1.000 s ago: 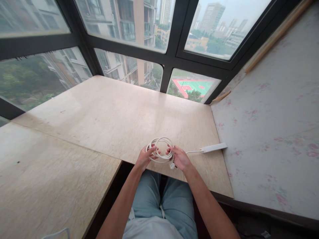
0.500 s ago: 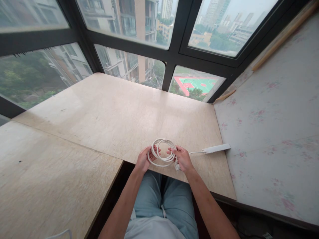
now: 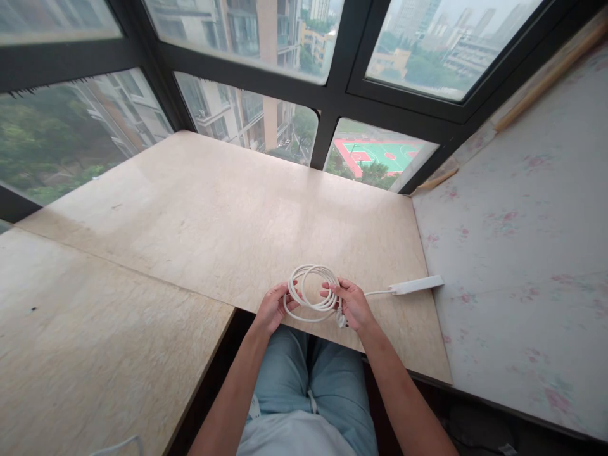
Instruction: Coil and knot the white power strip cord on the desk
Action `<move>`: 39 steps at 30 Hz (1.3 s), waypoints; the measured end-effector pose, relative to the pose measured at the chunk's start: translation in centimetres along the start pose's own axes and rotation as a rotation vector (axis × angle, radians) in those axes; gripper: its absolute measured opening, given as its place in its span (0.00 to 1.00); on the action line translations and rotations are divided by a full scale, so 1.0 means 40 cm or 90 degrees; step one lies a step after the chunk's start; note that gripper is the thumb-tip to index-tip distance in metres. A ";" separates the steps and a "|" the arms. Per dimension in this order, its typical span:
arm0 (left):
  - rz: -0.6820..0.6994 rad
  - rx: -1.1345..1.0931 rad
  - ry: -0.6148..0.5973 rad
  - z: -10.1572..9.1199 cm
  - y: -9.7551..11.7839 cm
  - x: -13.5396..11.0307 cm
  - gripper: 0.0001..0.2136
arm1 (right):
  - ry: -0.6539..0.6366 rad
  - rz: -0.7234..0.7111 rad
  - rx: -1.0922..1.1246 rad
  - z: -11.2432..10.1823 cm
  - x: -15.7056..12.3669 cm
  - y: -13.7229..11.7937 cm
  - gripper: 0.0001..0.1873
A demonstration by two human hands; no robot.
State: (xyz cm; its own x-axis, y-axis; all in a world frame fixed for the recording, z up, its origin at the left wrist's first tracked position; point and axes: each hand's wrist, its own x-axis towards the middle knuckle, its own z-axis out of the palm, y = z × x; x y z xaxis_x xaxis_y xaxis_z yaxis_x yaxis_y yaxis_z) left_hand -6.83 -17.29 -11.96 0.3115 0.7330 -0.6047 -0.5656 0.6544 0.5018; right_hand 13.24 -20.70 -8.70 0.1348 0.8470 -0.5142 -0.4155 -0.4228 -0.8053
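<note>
Between my hands, above the near edge of the stone ledge, is a white power cord (image 3: 308, 318) wound into several loose loops. My left hand (image 3: 275, 308) holds the left side of the coil, fingers passing behind and through the loops. On the right side, my right hand (image 3: 351, 303) grips the loops between thumb and fingers. A white plug (image 3: 341, 318) hangs just below the right-hand fingers. From behind my right hand the cord runs right to a white power strip (image 3: 415, 285), which lies on the ledge close to the wall.
The beige stone ledge (image 3: 228, 209) spans the window corner, with a second slab (image 3: 95, 335) at left. Dark window frames (image 3: 327, 104) stand at the back. A flowered wall (image 3: 513, 285) bounds the right. Another white cable (image 3: 118, 445) shows at the bottom left.
The view has shifted slightly. Both hands still hold the coil in nearly the same place, and the plug's dark prongs now show more clearly. The left-hand fingers have shifted a little around the loops.
</note>
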 end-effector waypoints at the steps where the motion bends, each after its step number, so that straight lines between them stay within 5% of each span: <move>1: 0.001 0.005 0.004 0.000 -0.002 0.002 0.08 | 0.002 0.000 -0.003 0.000 0.001 0.002 0.18; 17: 0.114 0.055 0.096 0.038 -0.046 0.021 0.05 | 0.067 -0.068 -0.054 0.002 -0.008 -0.011 0.23; 25: 0.116 0.064 0.042 0.043 -0.038 0.037 0.09 | -0.010 0.003 -0.032 0.012 -0.019 -0.044 0.21; 34: 0.063 0.091 -0.008 0.022 -0.034 0.032 0.08 | 0.114 -0.134 -0.101 0.033 0.030 0.012 0.22; 39: 0.035 0.050 -0.042 0.017 -0.025 0.025 0.24 | 0.132 -0.161 -0.130 0.043 0.045 0.052 0.20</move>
State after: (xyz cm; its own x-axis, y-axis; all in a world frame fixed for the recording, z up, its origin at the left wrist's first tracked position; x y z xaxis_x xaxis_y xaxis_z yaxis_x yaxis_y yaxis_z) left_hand -5.45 -17.08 -12.66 0.3331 0.7772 -0.5339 -0.5223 0.6235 0.5818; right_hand 11.05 -19.51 -10.79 0.3986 0.8582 -0.3236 -0.1608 -0.2820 -0.9459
